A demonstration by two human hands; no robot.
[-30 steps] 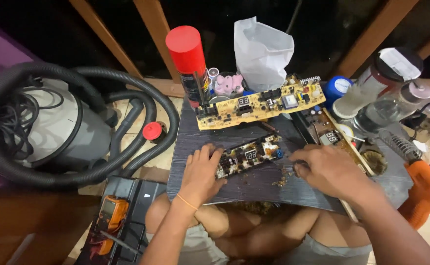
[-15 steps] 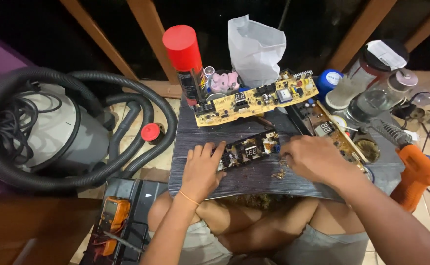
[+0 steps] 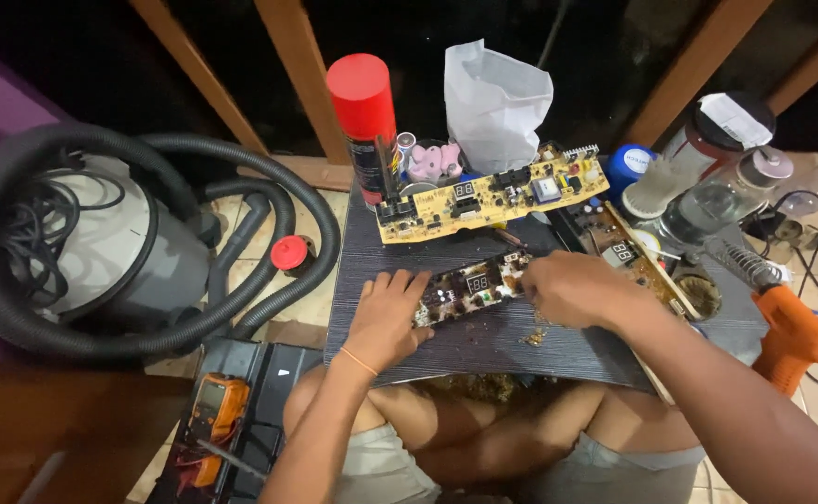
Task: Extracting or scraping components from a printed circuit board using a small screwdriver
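Two hands worked one small dark circuit board at the middle of the dark ribbed work surface. We found the left hand spread flat, fingers pinning the board's near-left end. The right hand was curled over the board's right end; whether it gripped a tool, we could not tell.

In our judgement, good practice here was steady downward pressure from the left hand, with short strokes from the right.

Room was tight. The grey vacuum cleaner and its hose crowded the left edge. The long yellow circuit board lay just behind, with a red-capped spray can and a white bag beyond. An orange power tool sat at the right. Brown debris lay near the front edge.
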